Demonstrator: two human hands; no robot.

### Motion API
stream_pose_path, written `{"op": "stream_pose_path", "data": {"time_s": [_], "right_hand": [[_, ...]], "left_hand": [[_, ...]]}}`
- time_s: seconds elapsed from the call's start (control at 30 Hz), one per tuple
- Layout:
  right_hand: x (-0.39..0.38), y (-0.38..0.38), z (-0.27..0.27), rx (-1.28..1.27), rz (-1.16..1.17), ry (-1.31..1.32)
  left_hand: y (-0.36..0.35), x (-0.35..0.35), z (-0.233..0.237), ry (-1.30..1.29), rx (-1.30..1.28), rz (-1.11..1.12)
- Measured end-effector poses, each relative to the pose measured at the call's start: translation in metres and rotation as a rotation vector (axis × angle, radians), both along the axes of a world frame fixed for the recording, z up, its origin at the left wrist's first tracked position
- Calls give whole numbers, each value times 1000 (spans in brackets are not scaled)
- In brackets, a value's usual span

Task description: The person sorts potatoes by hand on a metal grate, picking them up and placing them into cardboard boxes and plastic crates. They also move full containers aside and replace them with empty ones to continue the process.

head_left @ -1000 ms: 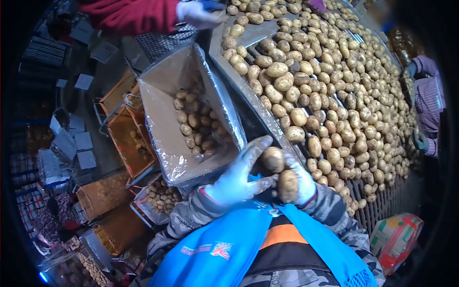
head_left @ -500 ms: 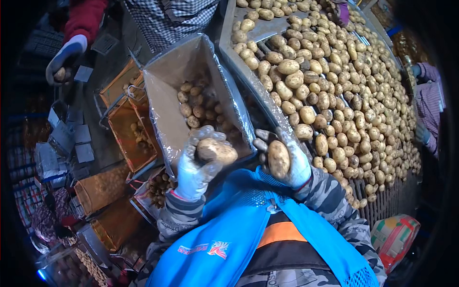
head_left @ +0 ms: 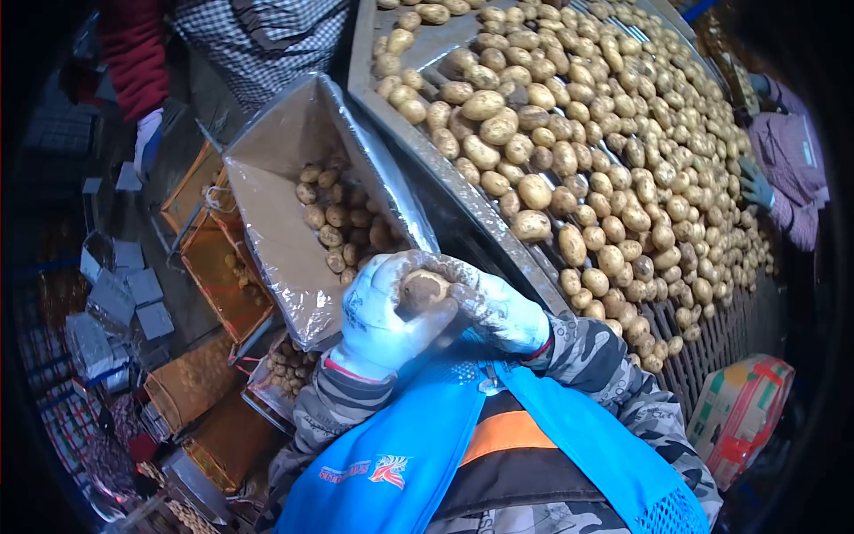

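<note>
Plastic-lined box holding loose potatoes, just beyond the left hand; potato-covered belt up-right; orange crates far left.

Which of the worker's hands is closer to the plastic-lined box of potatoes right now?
Left. The left hand sits at the near corner of the box, overlapping its edge in this view. The right hand is on the far side of the held potato, toward the sorting table.

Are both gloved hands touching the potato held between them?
Touching. The head view shows the left hand and right hand cupped around the potato, fingers pressed against it.
</note>
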State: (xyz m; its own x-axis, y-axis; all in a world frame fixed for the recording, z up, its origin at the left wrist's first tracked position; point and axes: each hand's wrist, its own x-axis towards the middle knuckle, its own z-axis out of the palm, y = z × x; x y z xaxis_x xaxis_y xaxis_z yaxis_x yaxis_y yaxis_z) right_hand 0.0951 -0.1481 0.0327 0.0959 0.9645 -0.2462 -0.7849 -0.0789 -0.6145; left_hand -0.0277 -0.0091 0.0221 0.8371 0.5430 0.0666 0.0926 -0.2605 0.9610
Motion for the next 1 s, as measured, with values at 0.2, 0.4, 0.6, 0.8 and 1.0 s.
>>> {"op": "stream_pose_path", "data": {"time_s": [0.2,0.4,0.6,0.8,1.0], "right_hand": [[4,-44,-5,-144,-157,-132],[17,-85,-8,-277,-179,-219],[20,-115,-16,-303,-352,-276],[37,-140,-16,-251,-452,-302],[31,-137,-29,-237,-388,-273]], "left_hand": [[-22,38,2,188,297,-213],[-47,76,-8,281,276,-377],[-55,109,-39,214,234,-623],[-66,128,-27,217,-454,-664],[-68,125,-14,157,-58,-768]]}}
